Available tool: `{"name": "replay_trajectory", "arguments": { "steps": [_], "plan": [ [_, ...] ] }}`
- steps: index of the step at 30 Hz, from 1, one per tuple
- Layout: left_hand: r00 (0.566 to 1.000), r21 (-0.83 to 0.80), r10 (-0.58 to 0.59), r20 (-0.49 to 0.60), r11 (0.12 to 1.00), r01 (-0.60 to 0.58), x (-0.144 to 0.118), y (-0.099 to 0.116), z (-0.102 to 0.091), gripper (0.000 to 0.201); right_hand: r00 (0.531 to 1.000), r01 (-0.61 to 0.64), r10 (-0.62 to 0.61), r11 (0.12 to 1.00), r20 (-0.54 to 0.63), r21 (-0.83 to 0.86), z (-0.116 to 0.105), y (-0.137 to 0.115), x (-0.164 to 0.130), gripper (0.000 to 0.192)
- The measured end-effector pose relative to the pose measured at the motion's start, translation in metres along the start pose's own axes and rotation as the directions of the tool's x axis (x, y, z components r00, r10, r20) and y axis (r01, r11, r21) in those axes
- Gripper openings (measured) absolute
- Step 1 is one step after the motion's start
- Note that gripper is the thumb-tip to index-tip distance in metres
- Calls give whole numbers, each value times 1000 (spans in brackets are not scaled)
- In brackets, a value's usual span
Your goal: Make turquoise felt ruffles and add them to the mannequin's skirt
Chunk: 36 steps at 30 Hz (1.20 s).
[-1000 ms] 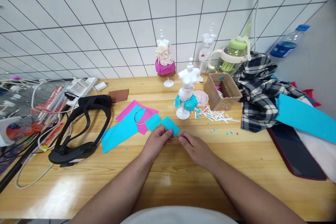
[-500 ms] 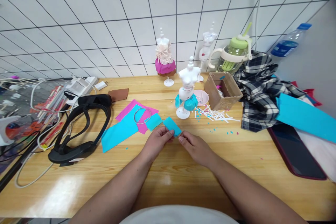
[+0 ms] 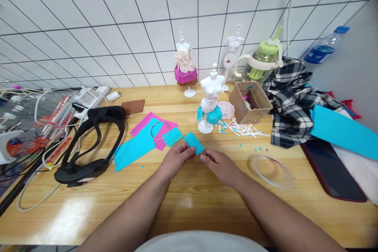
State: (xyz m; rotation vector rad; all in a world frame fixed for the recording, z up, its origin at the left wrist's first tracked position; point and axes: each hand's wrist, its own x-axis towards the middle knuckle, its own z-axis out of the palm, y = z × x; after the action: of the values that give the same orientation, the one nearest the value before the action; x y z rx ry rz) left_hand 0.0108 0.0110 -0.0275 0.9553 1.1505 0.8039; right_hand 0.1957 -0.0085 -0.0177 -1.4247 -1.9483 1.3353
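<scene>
Both your forearms reach forward over the wooden table (image 3: 189, 201) and angle inward, so your hands meet just ahead of you near the table's middle. Your left hand (image 3: 176, 158) lies knuckles up, its fingers curled and its thumb and forefinger pinching the near edge of a small blue paper piece (image 3: 194, 143), which tilts up and away from you just above the wood. Your right hand (image 3: 220, 165) lies palm down, fingers drawn together, its fingertips pressed to the same piece's right near corner, touching the left hand's thumb tip. Just beyond the paper stands a white mannequin with a blue skirt (image 3: 209, 104); to its left lie pink and blue paper sheets (image 3: 141, 138) under a thin ring (image 3: 160, 130).
</scene>
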Motion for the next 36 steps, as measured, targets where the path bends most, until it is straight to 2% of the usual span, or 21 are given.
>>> {"name": "replay_trajectory", "arguments": {
  "steps": [2,6,9,12,14,16,19,22,26,29,33,36],
  "plan": [
    [1000,-44,3,-24,999,-4,0,0,1,27,1000,-7,7,998,6,-56,0,-2,-1,29],
    [989,-208,-21,-149,978,-11,-1,1,3,28,999,-17,22,987,32,-158,-2,-6,-3,30],
    [982,-291,-54,-179,957,-1,-2,3,3,28,1000,-2,9,964,24,-266,-12,-5,-7,32],
    [983,-327,-75,-167,945,17,-2,3,2,29,994,1,-44,922,-102,-388,-34,3,-12,21],
    [985,-325,-85,-152,945,32,-1,2,1,30,957,-52,-79,900,-279,-433,-52,10,-14,25],
    [986,-314,-83,-148,949,33,-1,1,0,31,930,-166,-47,833,-366,-528,-68,14,-15,27],
    [986,-303,-74,-148,953,26,-1,1,0,32,947,-250,26,682,-319,-687,-79,16,-10,30],
    [985,-307,-71,-157,952,19,-1,1,1,31,965,-237,36,542,-260,-806,-77,14,1,32],
    [986,-296,-53,-161,955,3,-2,0,2,31,965,-243,4,401,-264,-883,-71,15,11,25],
    [986,-260,-36,-164,965,-9,-2,0,3,32,962,-244,-12,402,-272,-882,-70,18,14,18],
    [985,-206,-7,-170,978,-29,-3,-1,5,32,964,-252,26,421,-266,-871,-70,23,15,19],
    [986,-182,16,-168,982,-47,-3,-1,5,32,965,-233,-20,403,-263,-885,-71,22,13,19]
  ]
}}
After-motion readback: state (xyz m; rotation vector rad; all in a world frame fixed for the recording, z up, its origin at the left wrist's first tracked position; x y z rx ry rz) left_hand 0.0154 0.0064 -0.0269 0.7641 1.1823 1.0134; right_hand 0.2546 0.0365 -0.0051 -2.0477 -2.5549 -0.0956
